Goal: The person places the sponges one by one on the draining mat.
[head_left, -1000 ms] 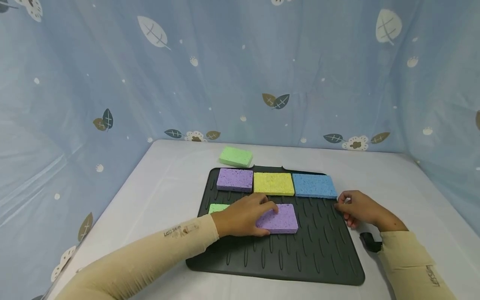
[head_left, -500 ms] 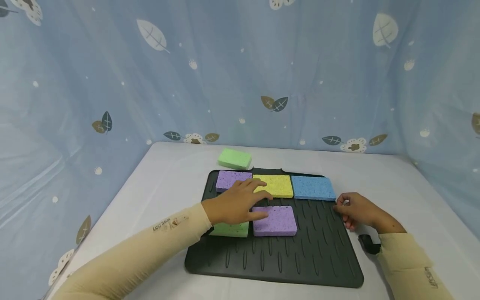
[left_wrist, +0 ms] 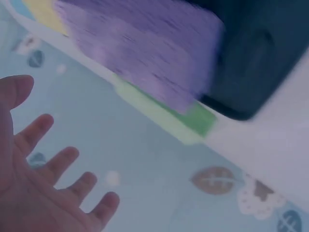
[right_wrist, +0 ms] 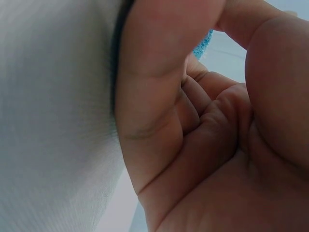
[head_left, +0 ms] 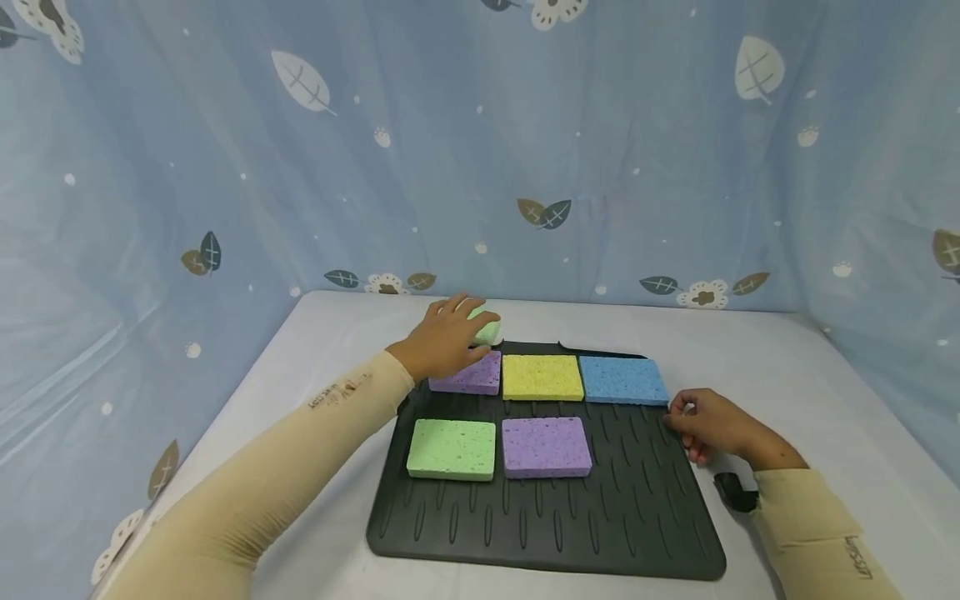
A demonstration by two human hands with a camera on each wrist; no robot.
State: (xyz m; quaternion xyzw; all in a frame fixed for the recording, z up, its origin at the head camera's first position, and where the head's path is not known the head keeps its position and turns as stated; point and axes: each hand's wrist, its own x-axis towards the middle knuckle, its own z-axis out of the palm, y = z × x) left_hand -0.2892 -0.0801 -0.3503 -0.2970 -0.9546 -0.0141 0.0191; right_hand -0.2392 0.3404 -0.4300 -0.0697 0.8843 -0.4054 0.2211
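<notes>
My left hand (head_left: 447, 337) is over the far green sponge (head_left: 487, 327), its fingers spread; the hand partly covers that sponge and the back purple sponge (head_left: 480, 377). In the left wrist view, the spread fingers (left_wrist: 60, 159) appear apart from the green sponge (left_wrist: 159, 111). My right hand (head_left: 716, 427) pinches the right edge of the black ridged mat (head_left: 600, 525) with thumb and curled fingers, near the blue sponge (head_left: 624, 381). Beside the back purple sponge lies a yellow one (head_left: 542, 377). Closer in, a green sponge (head_left: 452, 450) and a purple sponge (head_left: 546, 447) lie flat side by side.
The mat lies on a white-covered table (head_left: 322, 500). A blue patterned curtain (head_left: 420, 150) hangs behind and along both sides. A small black object (head_left: 735, 492) sits at the right wrist by the sleeve.
My left hand has left the front purple sponge and moved back and left, over the other sponges, to the far green one. The right hand keeps its place at the mat edge.
</notes>
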